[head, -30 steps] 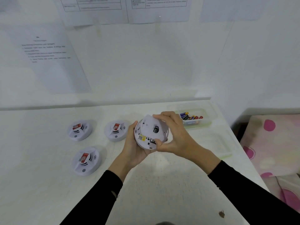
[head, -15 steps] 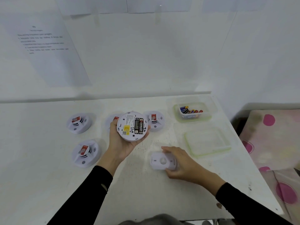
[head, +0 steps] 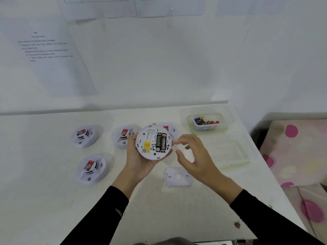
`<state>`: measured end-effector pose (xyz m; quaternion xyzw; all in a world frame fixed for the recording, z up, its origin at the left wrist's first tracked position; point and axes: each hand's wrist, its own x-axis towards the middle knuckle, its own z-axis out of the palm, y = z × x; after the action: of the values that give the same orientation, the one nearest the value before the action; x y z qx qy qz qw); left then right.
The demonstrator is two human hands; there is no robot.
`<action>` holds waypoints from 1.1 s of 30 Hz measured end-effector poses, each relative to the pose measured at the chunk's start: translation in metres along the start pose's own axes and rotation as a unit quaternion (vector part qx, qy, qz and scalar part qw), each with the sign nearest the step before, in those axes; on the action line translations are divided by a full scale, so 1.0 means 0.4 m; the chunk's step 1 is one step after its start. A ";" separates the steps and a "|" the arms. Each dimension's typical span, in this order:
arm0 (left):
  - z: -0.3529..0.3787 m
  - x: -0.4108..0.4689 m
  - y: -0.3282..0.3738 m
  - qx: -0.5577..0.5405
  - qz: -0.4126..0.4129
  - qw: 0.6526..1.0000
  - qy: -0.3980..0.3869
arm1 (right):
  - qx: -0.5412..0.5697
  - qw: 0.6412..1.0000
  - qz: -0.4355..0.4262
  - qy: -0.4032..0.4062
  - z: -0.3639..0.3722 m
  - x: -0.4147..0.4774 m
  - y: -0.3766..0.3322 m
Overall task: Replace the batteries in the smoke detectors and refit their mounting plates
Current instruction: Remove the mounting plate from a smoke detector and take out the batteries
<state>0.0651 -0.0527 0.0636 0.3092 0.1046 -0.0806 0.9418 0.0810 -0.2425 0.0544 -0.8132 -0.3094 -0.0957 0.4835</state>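
Opened, not yet swapped
My left hand (head: 139,160) cups the round white plastic smoke detector (head: 147,138), black batteries (head: 161,142) seated; right hand (head: 196,154) spread, empty; flat white mounting plate (head: 177,176) off.

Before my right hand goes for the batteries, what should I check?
1. Grip on the detector: ok, the left hand holds it back up.
2. Is the mounting plate off: ok, it lies on the table.
3. Access to the batteries: ok, two sit exposed in the bay.
4. Free right hand: ok, open, holding nothing.
5. Reach to the spares: ok, their container stands uncovered, far right.
6. Polarity marks: cannot tell, too small.
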 end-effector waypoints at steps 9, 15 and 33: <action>0.049 0.024 -0.026 0.014 -0.023 0.999 -0.019 | -0.165 0.985 -0.041 0.015 -0.028 0.102 -0.018; 0.074 0.053 -0.051 0.048 -0.004 0.999 0.010 | -0.117 0.993 0.019 0.017 -0.024 0.121 -0.021; 0.077 0.106 -0.070 0.036 -0.034 0.999 0.008 | 0.174 0.944 0.247 0.132 -0.180 0.096 0.052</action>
<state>0.1046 -0.0971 0.0614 0.3395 0.1191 -0.1136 0.9261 0.1341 -0.2947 0.0938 -0.7476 -0.0445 -0.0246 0.6622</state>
